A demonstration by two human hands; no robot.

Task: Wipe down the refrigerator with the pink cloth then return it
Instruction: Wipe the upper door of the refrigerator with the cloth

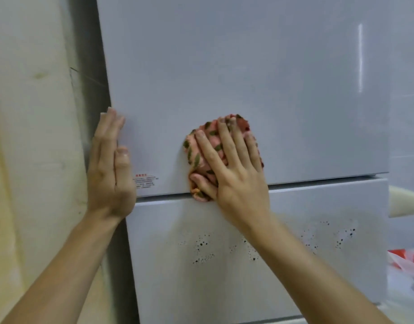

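Two bare forearms come up from the bottom edge, one on each side. Between them is the refrigerator's lower door, pale grey and peppered with clusters of small black specks across its upper band; the right forearm crosses in front of some of them.

Up at the seam between the two doors, the right hand is spread wide, fingers straight and fanned. It presses the pink cloth flat against the bottom of the upper door. The cloth is bunched, pink with green leaf shapes. It peeks out between the fingers and past the fingertips, and its lower fold hangs right onto the seam, where the thumb lies against it. The hand covers most of the cloth.

Over on the left, the left hand is flat too, fingers straight and close together. Its palm is laid on the upper door's left edge and it holds nothing. Just beside its thumb, low on the door, sits a small printed label, red heading over lines too small to read.

The upper door is glossy, with a bright vertical streak of reflection near its right side.

Left of the fridge is a stained cream wall, with a dark gap between them. To the right, past the doors, are a pale rounded object, unclear what, and below it a red-and-white plastic bag.
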